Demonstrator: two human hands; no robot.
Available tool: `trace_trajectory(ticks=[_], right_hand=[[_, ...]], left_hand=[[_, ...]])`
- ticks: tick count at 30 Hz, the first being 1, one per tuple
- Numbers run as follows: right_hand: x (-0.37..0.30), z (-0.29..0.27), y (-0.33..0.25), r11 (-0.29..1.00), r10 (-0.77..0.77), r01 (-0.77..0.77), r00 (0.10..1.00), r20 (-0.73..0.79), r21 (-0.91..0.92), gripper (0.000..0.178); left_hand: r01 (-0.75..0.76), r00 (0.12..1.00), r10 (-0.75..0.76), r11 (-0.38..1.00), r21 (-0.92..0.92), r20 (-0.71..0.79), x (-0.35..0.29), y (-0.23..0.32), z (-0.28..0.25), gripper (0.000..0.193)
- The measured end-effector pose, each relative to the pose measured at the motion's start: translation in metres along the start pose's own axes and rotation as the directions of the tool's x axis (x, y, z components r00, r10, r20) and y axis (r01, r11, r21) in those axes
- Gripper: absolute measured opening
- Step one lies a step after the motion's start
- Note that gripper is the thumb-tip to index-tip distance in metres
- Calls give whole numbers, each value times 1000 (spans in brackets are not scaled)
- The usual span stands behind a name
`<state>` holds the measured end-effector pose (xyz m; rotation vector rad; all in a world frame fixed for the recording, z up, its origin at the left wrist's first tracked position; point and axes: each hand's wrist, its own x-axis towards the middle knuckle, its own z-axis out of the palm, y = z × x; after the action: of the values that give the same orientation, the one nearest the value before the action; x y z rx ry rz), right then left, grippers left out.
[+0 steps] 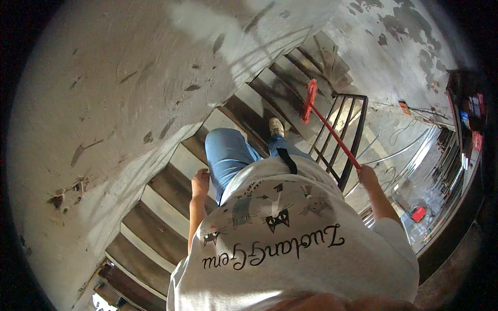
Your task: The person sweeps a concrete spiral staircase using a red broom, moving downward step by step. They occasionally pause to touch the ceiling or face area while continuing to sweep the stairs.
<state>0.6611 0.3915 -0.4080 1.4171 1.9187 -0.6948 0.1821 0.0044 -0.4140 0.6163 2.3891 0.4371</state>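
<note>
My right hand (pixel 368 176) is closed around the end of the long red handle of a broom (pixel 309 102). The broom reaches forward and to the left past the metal railing, its red head over the steps ahead of me. My left hand (pixel 201 183) hangs beside my left thigh with its fingers curled in, and nothing shows in it. Under me runs a staircase (pixel 165 208) of pale and dark brown steps. One shoe (pixel 276 126) rests on a step ahead, and my other foot is hidden behind my leg.
A rough grey wall (pixel 114 114) with chipped patches borders the stairs on the left. On the right stands a dark metal railing (pixel 358 124). Beyond and below it lie long pipes and rods (pixel 441 171), loose cables and a red box-like object (pixel 418 213) on the floor.
</note>
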Motion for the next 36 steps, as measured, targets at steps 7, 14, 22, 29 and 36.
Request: trace_trajectory(ticks=[7, 14, 22, 29, 36], right_hand=[[-13, 52, -36, 789, 112, -335, 903, 415, 515, 33], [-6, 84, -59, 816, 1, -107, 983, 185, 568, 39], [-24, 84, -64, 410, 69, -281, 958, 277, 868, 23], [48, 64, -148, -24, -19, -346, 938, 345, 938, 21], [-22, 41, -130, -496, -54, -438, 877, 477, 750, 13]], left_hand=[[-409, 897, 387, 910, -68, -212, 76, 130, -62, 18], [-450, 891, 453, 890, 67, -24, 109, 164, -64, 21], [-174, 947, 184, 983, -62, 263, 109, 13, 7, 19], [-362, 781, 288, 932, 27, 555, 161, -45, 10, 24], [-99, 860, 145, 988, -119, 490, 218, 45, -16, 26]])
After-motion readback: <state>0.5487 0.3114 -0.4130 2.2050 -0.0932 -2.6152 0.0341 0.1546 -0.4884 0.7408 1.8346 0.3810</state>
